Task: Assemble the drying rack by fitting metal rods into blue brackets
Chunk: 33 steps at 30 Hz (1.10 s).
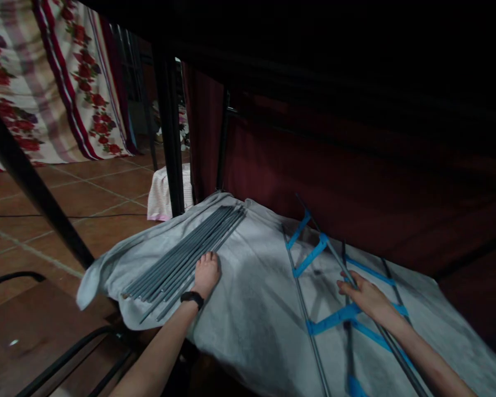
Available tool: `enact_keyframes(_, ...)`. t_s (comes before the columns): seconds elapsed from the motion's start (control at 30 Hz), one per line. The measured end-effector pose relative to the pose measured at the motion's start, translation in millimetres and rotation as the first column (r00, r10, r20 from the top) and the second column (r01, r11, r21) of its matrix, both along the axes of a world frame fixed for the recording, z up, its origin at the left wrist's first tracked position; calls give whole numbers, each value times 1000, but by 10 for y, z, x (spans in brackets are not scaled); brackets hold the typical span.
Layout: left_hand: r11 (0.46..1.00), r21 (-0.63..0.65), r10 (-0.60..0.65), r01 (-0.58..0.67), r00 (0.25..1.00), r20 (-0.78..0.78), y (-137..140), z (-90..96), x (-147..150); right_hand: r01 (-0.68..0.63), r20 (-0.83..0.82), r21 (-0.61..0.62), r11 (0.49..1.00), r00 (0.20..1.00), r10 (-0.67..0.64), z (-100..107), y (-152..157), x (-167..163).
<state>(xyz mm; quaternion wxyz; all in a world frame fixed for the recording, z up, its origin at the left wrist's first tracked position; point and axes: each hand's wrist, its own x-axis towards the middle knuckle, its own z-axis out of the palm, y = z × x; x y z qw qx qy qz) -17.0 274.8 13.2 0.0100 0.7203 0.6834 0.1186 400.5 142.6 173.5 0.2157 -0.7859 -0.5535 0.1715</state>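
Note:
A bundle of thin grey metal tubes [186, 256] lies slantwise on the cloth to the left. My left hand [207, 272], with a dark band at the wrist, rests on the bundle's right edge. Its fingers are bent over a tube there, though the grip is partly hidden. On the right, my right hand [366, 295] grips one long tube of a ladder-like frame, thumb on one side and fingers on the other. Blue plastic crosspieces [333, 320] join this frame's two tubes. Behind it stands or lies a second similar frame, with another blue crosspiece [372, 270].
A pale cloth [252, 331] covers the surface under a low dark overhang. Dark red fabric [293, 160] hangs behind. Black metal posts [171, 132] rise at the left. A floral curtain [62, 82], tiled floor [103, 179] and brown seat [37, 331] lie farther left.

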Motion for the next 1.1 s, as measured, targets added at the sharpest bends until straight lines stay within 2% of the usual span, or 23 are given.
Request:
enact_keyframes(0.1,1000,7,0,0,1000,-17,164,-51,-35,-13,-213,15,1000,977,16,-62,189,3)
enact_keyframes(0.17,1000,8,9,-9,1000,-29,252,-56,-1,20,-266,3,1000,964,-19,-45,283,42)
enact_keyframes(0.3,999,19,45,-43,995,-86,375,-42,107,73,-207,-18,997,975,-75,34,284,214)
enact_keyframes(0.43,1000,-15,-7,5,992,-125,452,-32,123,72,-123,-34,997,990,-76,23,25,303)
enact_keyframes(0.57,998,-46,-35,30,992,-121,510,35,120,143,-93,-16,990,985,-144,-18,-222,276)
enact_keyframes(0.73,969,-85,-237,234,971,-28,505,113,332,181,-141,-35,983,973,-184,0,-278,307)
enact_keyframes(0.87,905,-107,-407,412,911,65,463,21,541,165,-138,-34,986,976,-168,29,-261,307)
enact_keyframes(0.97,871,-130,-466,474,880,85,402,-81,567,170,-63,-39,985,983,-172,64,-264,296)
enact_keyframes(1.1,863,-144,-477,484,875,85,260,-185,445,116,-5,-54,992,993,-116,113,-213,299)
